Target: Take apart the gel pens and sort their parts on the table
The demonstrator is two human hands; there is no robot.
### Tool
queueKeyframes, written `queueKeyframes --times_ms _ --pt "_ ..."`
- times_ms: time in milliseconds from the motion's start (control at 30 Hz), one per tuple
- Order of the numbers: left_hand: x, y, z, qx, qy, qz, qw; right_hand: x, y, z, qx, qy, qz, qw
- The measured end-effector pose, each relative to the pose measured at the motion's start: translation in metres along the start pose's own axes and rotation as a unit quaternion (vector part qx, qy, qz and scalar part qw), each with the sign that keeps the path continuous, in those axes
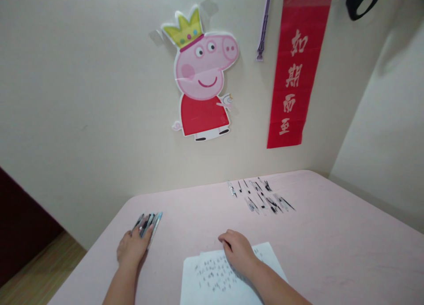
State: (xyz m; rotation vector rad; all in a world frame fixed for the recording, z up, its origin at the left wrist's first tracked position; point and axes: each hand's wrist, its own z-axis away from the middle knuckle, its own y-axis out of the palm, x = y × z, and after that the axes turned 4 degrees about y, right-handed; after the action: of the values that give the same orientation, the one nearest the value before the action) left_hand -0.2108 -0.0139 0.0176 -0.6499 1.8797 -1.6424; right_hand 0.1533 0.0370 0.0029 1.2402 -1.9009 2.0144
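Observation:
At the left of the table, my left hand (133,244) is closed over a bunch of pens (152,221), whose ends stick out past the fingers. These pens lie side by side, and the palm hides part of them. My right hand (239,248) rests with curled fingers at the top edge of a white sheet of paper (192,291) covered in small dark handwriting. Whether anything sits inside those fingers is hidden. Farther back, well beyond the right hand, several pens and pen parts (273,204) lie spread in two rough rows.
A pink-covered table (331,252) reaches back to a pale wall (82,97). On the wall hang a cartoon pig cutout (205,115), a red banner (298,75) with white characters, and a purple strap (264,27). A black looped object (356,5) is at upper right.

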Motion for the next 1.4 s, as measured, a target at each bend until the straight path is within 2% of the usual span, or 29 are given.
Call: queueKeyframes --times_ms 200,367,800,1067,1167,1400 --pt "-0.023 -0.003 0.010 -0.005 0.042 -0.027 0.999 -0.001 0.002 0.000 -0.006 -0.002 -0.010 1.000" --pt "-0.035 -0.003 0.012 -0.037 0.054 -0.040 0.997 -0.001 0.001 0.000 -0.007 0.001 -0.003 1.000" --pt "-0.031 -0.001 0.011 -0.067 0.074 -0.060 0.993 0.001 -0.002 0.001 0.000 0.002 0.007 1.000" --pt "-0.043 -0.009 0.021 -0.138 0.152 -0.052 0.977 0.001 -0.001 -0.001 -0.001 0.004 -0.003 1.000" --pt "-0.048 -0.007 0.025 -0.131 0.174 -0.072 0.973 0.000 0.001 -0.001 -0.002 0.005 -0.008 1.000" --pt "-0.055 -0.006 0.029 -0.098 0.174 -0.109 0.974 0.002 -0.002 -0.001 -0.008 0.001 -0.014 1.000"
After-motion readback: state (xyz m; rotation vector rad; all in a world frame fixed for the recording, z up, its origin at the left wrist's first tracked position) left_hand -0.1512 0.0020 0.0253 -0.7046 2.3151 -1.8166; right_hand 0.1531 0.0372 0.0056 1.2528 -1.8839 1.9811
